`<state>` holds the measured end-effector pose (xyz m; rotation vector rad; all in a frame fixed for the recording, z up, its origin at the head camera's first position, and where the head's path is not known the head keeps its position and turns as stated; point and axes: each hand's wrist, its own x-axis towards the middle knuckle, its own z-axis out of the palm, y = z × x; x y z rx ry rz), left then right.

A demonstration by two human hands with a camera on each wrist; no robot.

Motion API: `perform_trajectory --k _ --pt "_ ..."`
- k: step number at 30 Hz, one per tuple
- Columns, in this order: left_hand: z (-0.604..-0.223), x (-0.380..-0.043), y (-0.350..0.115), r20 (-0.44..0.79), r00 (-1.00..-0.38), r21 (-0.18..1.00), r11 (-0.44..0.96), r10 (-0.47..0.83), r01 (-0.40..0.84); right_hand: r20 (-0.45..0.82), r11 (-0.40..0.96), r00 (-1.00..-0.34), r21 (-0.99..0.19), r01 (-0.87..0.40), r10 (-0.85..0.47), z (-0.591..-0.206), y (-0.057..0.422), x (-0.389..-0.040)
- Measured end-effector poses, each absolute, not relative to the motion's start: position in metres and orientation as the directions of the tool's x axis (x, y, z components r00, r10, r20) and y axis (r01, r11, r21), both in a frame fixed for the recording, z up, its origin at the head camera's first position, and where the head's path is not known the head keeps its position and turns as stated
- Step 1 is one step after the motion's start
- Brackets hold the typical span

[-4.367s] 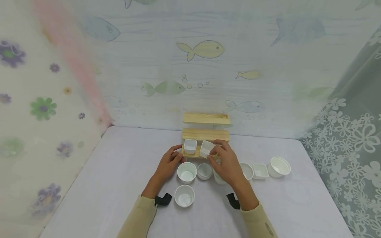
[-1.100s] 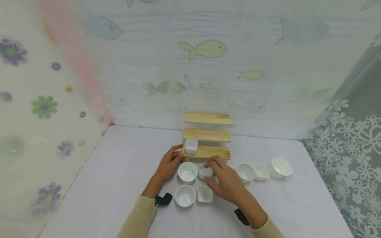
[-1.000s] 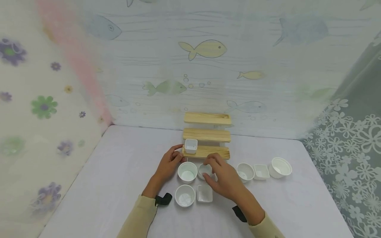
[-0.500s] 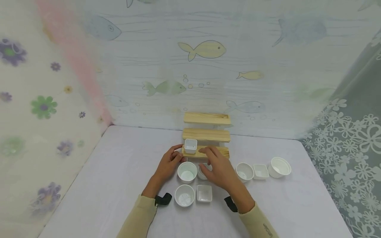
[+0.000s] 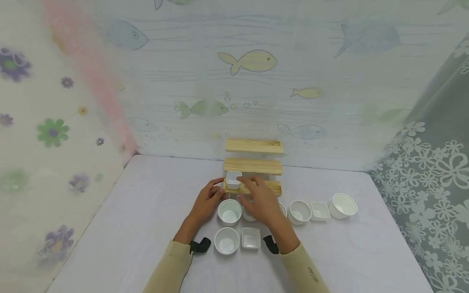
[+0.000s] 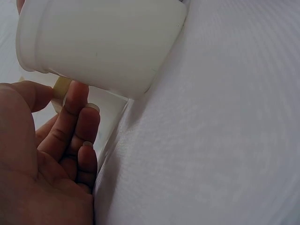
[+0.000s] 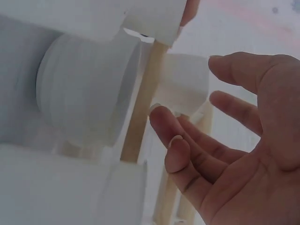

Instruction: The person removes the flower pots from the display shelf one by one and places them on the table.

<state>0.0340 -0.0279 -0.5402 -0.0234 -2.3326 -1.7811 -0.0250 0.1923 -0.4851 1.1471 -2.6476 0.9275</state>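
A small three-step wooden shelf stand stands near the wall. On the left of its lowest step sits a small white square cup. My left hand pinches the left end of that step; in the left wrist view its thumb and fingers close on the wood. My right hand reaches over the step, fingertips at the right side of the square cup. In the right wrist view, the fingers are spread near the cup, with nothing gripped; whether one touches it, I cannot tell.
Before the stand is a row of white round bowls, a square dish and a larger bowl. Nearer me are a round bowl and a square dish. The right hand partly hides two bowls.
The square dish my right hand held earlier at the step now stands on the table beside the near bowl. The right hand has moved left and up to the square cup; the left stays put.
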Motion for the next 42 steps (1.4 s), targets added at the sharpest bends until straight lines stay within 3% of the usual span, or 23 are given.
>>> perform_trajectory --k 8,14,25,33,42 --pt "-0.538 0.039 -0.026 0.181 -0.978 0.955 0.258 -0.105 0.149 0.275 0.549 -0.723 -0.498 -0.671 -0.634 -0.487 0.185 -0.024" --pt "-0.537 0.040 -0.025 0.186 -0.976 0.953 0.261 -0.111 0.152 0.312 0.546 -0.729 -0.502 -0.671 -0.609 -0.486 0.186 -0.022" --pt "-0.532 0.047 -0.019 0.169 -0.976 0.949 0.289 -0.138 0.123 0.255 0.587 -0.796 -0.560 -0.584 -0.549 -0.485 0.188 -0.019" --pt "-0.530 0.048 -0.018 0.181 -0.975 0.950 0.281 -0.131 0.138 0.369 0.487 -0.751 -0.589 -0.645 -0.547 -0.474 0.201 -0.014" --pt "-0.537 0.044 -0.020 0.183 -0.975 0.952 0.270 -0.128 0.143 0.381 0.442 -0.711 -0.585 -0.680 -0.591 -0.468 0.216 0.003"
